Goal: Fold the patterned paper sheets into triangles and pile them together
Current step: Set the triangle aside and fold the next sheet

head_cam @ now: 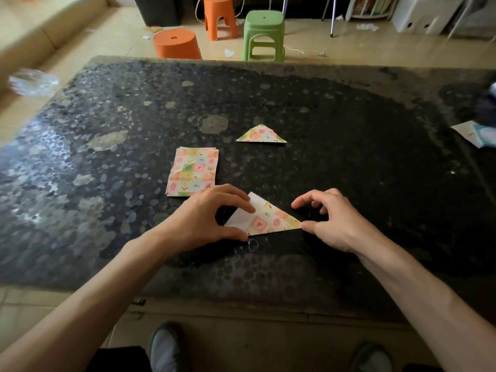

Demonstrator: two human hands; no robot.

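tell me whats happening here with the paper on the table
A person is folding patterned paper into triangles on the dark table. The left hand pinches the half-folded sheet at its left side, while the right hand touches its right corner with the thumb. A finished triangle lies farther back, and a stack of unfolded sheets sits to the left.

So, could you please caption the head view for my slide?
Left hand and right hand fold a patterned sheet beside the unfolded stack and a finished triangle.
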